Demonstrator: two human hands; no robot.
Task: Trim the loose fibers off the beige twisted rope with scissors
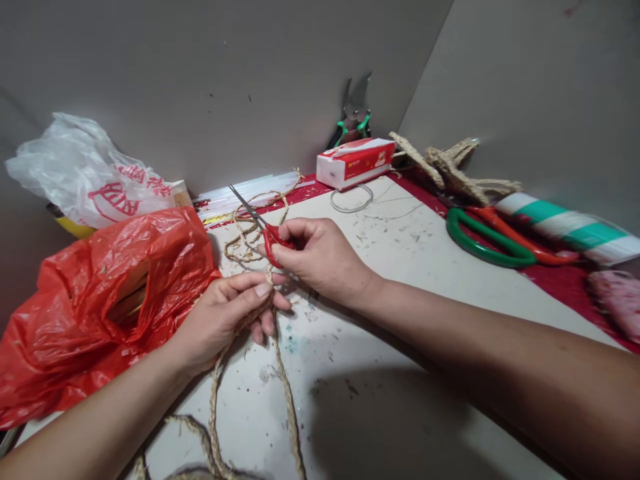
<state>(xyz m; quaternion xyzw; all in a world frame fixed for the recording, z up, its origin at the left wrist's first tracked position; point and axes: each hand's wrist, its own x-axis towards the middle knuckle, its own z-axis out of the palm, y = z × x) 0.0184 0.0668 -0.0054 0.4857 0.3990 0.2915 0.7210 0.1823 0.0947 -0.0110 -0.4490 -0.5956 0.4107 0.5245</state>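
Observation:
Fingers of my left hand (240, 303) pinch a braided straw cord (286, 390) above the white board. Its strands hang down toward me, and more of it lies in loops beyond my hands. Just above, my right hand (320, 257) grips small red-handled scissors (273, 243) by the handles. The scissor blades point up and to the left, over the looped cord, and look nearly closed. Part of the cord is hidden behind my left fingers.
At left sit a red plastic bag (165, 247) and a white plastic bag (80, 173). Behind are a tissue pack (355, 163), a wire coil (353, 199) and pruning shears (355, 110). At right lie green-handled scissors (490, 243), straw braids (450, 163) and a striped roll (570, 227).

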